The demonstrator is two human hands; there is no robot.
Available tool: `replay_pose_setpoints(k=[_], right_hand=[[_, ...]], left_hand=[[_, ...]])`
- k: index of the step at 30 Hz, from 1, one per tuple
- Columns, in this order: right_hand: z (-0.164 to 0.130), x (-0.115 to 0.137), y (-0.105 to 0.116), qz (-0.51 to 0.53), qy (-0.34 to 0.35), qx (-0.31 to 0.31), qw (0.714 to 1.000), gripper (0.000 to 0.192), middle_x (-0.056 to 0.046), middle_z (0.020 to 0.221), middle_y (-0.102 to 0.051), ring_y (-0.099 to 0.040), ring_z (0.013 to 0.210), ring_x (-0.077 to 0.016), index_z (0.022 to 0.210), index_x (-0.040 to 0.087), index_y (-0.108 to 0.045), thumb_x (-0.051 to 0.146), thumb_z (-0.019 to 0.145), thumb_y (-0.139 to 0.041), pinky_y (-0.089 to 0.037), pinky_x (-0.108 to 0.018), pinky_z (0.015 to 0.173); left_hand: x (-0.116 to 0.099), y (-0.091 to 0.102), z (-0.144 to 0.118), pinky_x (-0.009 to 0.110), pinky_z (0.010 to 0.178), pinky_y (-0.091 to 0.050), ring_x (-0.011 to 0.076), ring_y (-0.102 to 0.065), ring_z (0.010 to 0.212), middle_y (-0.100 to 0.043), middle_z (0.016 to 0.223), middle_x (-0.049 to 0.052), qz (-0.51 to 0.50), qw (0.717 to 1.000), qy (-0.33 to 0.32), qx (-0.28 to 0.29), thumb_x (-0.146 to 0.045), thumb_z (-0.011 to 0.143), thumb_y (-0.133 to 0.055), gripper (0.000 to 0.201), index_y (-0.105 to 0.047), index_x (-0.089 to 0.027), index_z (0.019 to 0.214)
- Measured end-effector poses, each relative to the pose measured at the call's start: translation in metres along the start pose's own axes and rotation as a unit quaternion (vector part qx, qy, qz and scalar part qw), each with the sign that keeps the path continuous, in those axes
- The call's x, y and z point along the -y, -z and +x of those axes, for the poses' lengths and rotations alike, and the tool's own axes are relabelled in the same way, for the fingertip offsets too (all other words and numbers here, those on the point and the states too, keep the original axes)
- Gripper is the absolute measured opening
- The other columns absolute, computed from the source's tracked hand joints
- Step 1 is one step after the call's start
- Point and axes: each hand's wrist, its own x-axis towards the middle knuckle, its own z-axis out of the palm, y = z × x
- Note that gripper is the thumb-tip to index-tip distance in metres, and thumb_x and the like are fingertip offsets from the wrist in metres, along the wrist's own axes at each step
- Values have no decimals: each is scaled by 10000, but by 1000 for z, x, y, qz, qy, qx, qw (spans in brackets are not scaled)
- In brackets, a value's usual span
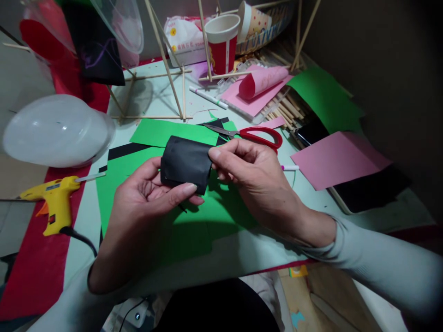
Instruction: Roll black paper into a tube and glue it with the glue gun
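Observation:
Both hands hold a small rolled piece of black paper (185,161) above a green paper sheet (145,184) on the table. My left hand (145,203) grips it from below, thumb pressed along its lower edge. My right hand (249,168) pinches its right end with thumb and fingers. Red-handled scissors (258,134) lie just behind my right hand, on the green and black sheets.
A yellow glue gun (55,198) with its cord lies at the left on red cloth. Pink paper sheets (337,157), a white marker (207,97), a red paper cup (222,44), a wooden stick frame (166,64), a stick bundle (287,110) and a clear plastic dome (55,129) stand around.

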Motion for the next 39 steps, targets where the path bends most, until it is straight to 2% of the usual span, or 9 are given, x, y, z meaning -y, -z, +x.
replay_pose_setpoints(k=[8,15,19,25,30,34,37,39], right_hand=[[1,-1,0,-8,23,-14,1000,288,29,640,-589,-531,620,-102,659,193,-662,378,823,-810,-440,-256,620],[-1,-3,-2,-14,25,-10,1000,295,39,620,-588,-520,602,-88,653,181,-642,354,836,-797,-432,-235,602],[1,-5,-1,-19,41,-3,999,306,46,620,-583,-514,593,-81,665,173,-635,371,818,-811,-437,-220,591],[4,-5,1,-28,58,-10,998,290,49,635,-580,-511,596,-74,683,165,-639,356,827,-802,-429,-209,589],[2,-5,1,-27,62,-11,998,310,56,617,-577,-504,584,-70,680,165,-632,380,825,-802,-410,-204,573],[1,-6,1,-25,61,-17,998,311,54,613,-580,-502,586,-69,674,162,-629,371,812,-814,-403,-202,575],[1,-5,1,-29,65,-24,997,296,51,617,-585,-500,588,-69,678,160,-636,357,813,-810,-399,-204,577],[0,-4,0,-30,63,-23,997,290,48,623,-591,-502,591,-72,685,160,-640,360,810,-810,-398,-207,578]], left_hand=[[1,1,-1,163,598,-510,143,-747,656,-808,795,14,27,1000,-4,6,-272,744,-857,393,-689,-201,1092],[2,4,1,159,626,-529,112,-724,612,-807,810,-4,10,1000,2,15,-245,737,-856,405,-686,-191,1100],[3,4,1,127,629,-523,103,-733,631,-801,794,-2,15,1000,-15,21,-258,741,-849,397,-688,-188,1096],[3,5,0,120,678,-543,115,-763,703,-806,882,0,11,999,-36,31,-266,768,-831,347,-694,-197,1080],[7,3,1,162,732,-564,134,-771,728,-803,945,21,-22,998,-41,30,-229,762,-833,318,-702,-173,1046],[6,1,-1,239,766,-595,164,-766,754,-790,956,28,-56,996,-56,35,-190,781,-793,271,-710,-180,1039],[4,2,-3,317,787,-624,216,-765,843,-772,989,50,-88,992,-57,74,-258,828,-744,208,-716,-178,1018],[4,3,-3,309,760,-621,219,-766,827,-760,963,49,-82,992,-51,76,-323,850,-740,209,-714,-178,998]])
